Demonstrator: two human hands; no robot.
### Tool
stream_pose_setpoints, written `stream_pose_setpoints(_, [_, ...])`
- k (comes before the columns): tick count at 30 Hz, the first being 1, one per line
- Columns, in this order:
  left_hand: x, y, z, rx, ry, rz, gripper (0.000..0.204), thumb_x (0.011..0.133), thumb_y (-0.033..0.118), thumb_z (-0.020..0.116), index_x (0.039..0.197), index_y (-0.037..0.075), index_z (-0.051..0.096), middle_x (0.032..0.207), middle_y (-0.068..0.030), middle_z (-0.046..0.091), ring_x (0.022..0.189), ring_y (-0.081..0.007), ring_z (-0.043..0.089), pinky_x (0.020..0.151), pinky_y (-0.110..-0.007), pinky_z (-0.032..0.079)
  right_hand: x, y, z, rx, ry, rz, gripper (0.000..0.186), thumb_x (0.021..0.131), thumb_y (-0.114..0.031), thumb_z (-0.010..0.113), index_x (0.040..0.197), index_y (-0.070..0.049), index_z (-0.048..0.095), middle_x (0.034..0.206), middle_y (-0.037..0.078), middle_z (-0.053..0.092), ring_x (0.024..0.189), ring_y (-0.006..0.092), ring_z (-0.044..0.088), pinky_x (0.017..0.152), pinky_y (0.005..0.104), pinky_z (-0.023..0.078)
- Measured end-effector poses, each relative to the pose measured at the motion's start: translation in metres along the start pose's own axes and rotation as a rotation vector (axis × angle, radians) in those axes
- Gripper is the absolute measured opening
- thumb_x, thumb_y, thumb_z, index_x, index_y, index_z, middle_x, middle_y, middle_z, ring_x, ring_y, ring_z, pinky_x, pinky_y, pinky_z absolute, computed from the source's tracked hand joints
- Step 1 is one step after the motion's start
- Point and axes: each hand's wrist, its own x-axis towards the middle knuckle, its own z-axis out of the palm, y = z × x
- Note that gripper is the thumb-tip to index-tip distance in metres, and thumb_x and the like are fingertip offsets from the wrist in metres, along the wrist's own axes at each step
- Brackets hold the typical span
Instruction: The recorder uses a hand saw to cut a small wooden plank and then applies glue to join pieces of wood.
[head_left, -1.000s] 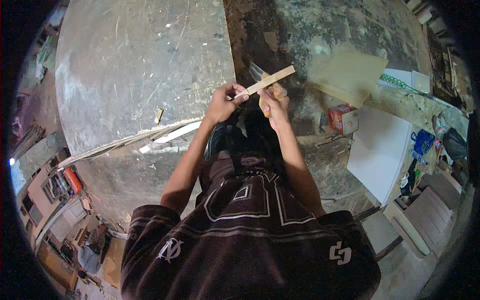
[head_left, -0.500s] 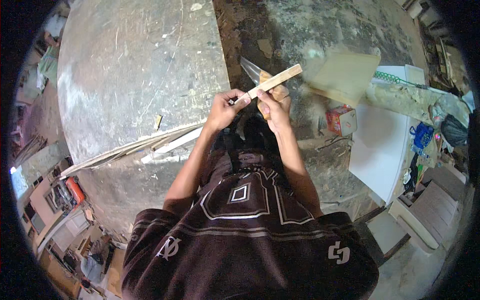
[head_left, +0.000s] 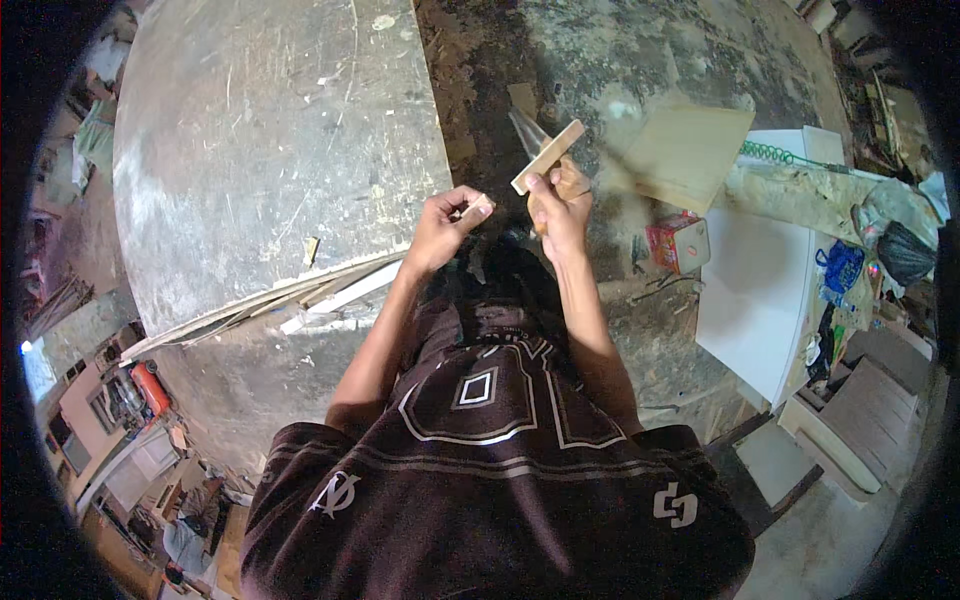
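My left hand pinches a small, short piece of pale wood, just left of the dark gap between the boards. My right hand grips a blade tool by its light wooden handle, with my thumb also pressing a pale wooden strip across it. The strip slants up to the right, its lower end apart from the piece in my left hand. Part of the blade is hidden behind the strip.
A large scuffed board fills the left, with thin strips along its near edge. At right lie a translucent yellowish sheet, a red box, a white panel, a blue bag and a green coiled hose.
The wooden strip has parted from the piece in my left hand and moved up with my right hand, now at a steeper slant. My left hand has drawn slightly down and left.
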Motion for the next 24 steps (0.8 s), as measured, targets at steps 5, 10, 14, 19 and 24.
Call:
stream_pose_setpoints(5, [0.005, -0.003, -0.008, 0.075, 0.003, 0.182, 0.012, 0.091, 0.01, 0.068, 0.1, 0.003, 0.064, 0.092, 0.0008, 0.065, 0.082, -0.0065, 0.056, 0.076, -0.025, 0.045, 0.007, -0.011, -0.013, -0.117, 0.081, 0.015, 0.033, 0.08, -0.005, 0.079, 0.084, -0.012, 0.048, 0.076, -0.001, 0.058, 0.047, 0.003, 0.046, 0.038, 0.0218, 0.032])
stream_pose_setpoints(10, [0.019, -0.006, -0.012, 0.027, 0.076, 0.04, 0.012, 0.097, 0.019, 0.06, 0.103, 0.008, 0.061, 0.086, 0.0021, 0.063, 0.078, -0.0071, 0.056, 0.068, -0.025, 0.044, 0.012, -0.029, -0.024, -0.227, 0.044, 0.09, 0.038, 0.084, 0.0, 0.072, 0.117, -0.004, 0.055, 0.081, -0.003, 0.054, 0.048, 0.0016, 0.041, 0.04, 0.0195, 0.03])
stream_pose_setpoints(14, [0.039, 0.009, 0.002, -0.128, 0.093, -0.144, 0.013, 0.1, 0.025, 0.057, 0.098, 0.012, 0.056, 0.076, 0.0044, 0.055, 0.064, -0.0055, 0.048, 0.055, -0.024, 0.036, 0.017, -0.044, -0.026, -0.375, -0.038, -0.032, 0.04, 0.083, -0.004, 0.074, 0.117, -0.004, 0.053, 0.079, -0.003, 0.056, 0.055, 0.0026, 0.048, 0.046, 0.0194, 0.036])
stream_pose_setpoints(19, [0.094, 0.036, 0.043, -0.219, 0.142, -0.02, 0.021, 0.096, 0.027, 0.065, 0.085, 0.011, 0.056, 0.07, 0.0077, 0.047, 0.059, -0.0026, 0.04, 0.053, -0.022, 0.032, 0.049, -0.037, -0.051, -0.672, -0.097, -0.222, 0.024, 0.074, -0.008, 0.082, 0.086, -0.004, 0.062, 0.075, 0.002, 0.064, 0.064, 0.0112, 0.058, 0.062, 0.0299, 0.048])
stream_pose_setpoints(24, [0.157, 0.072, 0.087, -0.02, 0.061, 0.056, 0.021, 0.091, 0.022, 0.072, 0.09, 0.002, 0.064, 0.083, 0.0028, 0.06, 0.078, -0.0052, 0.051, 0.071, -0.025, 0.042, 0.109, -0.075, -0.064, -0.738, -0.257, -0.233, 0.034, 0.073, -0.014, 0.085, 0.095, -0.003, 0.061, 0.077, 0.0, 0.063, 0.068, 0.0091, 0.056, 0.065, 0.0279, 0.048])
